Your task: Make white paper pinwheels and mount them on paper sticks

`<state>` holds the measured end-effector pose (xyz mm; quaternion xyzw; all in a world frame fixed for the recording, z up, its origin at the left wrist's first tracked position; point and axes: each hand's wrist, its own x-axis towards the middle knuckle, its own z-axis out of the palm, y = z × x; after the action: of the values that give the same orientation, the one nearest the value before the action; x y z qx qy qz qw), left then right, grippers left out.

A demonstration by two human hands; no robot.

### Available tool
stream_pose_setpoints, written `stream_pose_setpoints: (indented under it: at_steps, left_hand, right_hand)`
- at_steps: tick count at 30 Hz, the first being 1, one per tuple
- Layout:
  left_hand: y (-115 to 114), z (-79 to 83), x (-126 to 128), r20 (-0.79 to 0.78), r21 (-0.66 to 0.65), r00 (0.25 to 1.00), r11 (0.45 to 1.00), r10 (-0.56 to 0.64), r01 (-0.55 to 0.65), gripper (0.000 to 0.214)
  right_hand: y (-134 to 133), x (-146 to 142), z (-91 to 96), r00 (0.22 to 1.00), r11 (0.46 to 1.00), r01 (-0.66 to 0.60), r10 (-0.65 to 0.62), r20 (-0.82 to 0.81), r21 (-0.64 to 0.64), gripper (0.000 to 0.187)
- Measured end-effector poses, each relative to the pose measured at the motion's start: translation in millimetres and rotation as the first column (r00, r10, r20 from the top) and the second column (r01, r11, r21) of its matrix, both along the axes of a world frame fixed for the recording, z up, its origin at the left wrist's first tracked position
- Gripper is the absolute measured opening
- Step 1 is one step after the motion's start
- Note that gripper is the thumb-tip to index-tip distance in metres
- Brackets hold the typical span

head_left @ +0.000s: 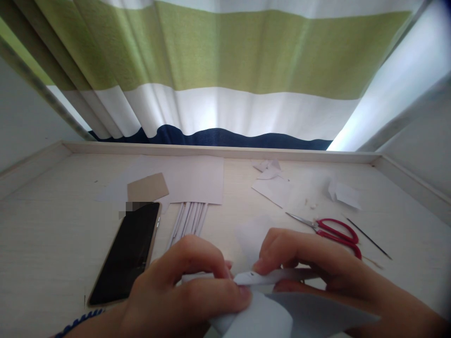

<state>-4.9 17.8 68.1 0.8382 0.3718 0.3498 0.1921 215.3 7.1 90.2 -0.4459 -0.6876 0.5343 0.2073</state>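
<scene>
Low in the head view, my left hand [190, 286] pinches a piece of white paper [260, 317], part of it curved and part spreading as a flat flap to the right. My right hand [317, 258] is closed around a thin rolled paper tube [262, 277], thumb and fingers on either side. The tube's left tip meets the fingertips of my left hand. Whether the tube and the curved paper are joined is hidden by my fingers.
A phone [125, 253] lies left, beside several paper tubes [188, 218]. Behind them are paper sheets [197, 176] and a cardboard piece [148, 187]. Red-handled scissors [317, 225], a thin dark stick [368, 238] and paper scraps [271, 170] lie right. A striped curtain [225, 51] hangs behind.
</scene>
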Motion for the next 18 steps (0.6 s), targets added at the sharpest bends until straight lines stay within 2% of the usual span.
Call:
stream_pose_setpoints:
  at_steps: [2,5,9,11,15,18]
  left_hand:
    - [-1,-1.1,0,0.109,-0.097,0.994,0.995,0.028,-0.017,0.009]
    - [-2,-7.0,1,0.244,-0.238,0.969,0.971,0.05,0.01,0.012]
    - [5,-11.6,4,0.39,-0.248,0.917,0.949,-0.085,0.193,0.014]
    - [12,-10.4,5,0.394,-0.285,0.912,0.929,-0.112,0.237,0.012]
    - [23,-9.2,11,0.295,-0.432,0.955,0.894,0.015,0.119,0.011]
    - [27,-12.4,16,0.345,-0.6,0.929,0.793,0.137,0.106,0.012]
  right_hand:
    - [-1,1,-4.3,1.0,0.999,0.01,-0.009,-0.029,0.036,0.015]
    - [-2,2,-6.3,0.999,0.999,0.009,-0.007,-0.047,0.043,0.017]
    - [1,1,-3.6,0.998,0.998,0.012,-0.009,-0.055,0.058,0.02]
    - [4,-1,-4.3,0.997,0.998,0.013,-0.008,-0.071,0.065,0.02]
    - [8,-6,-12.5,0.996,0.996,0.028,-0.02,-0.092,0.086,0.016]
    - [10,-8,-19.7,0.997,0.996,0.044,-0.04,-0.061,0.079,0.009]
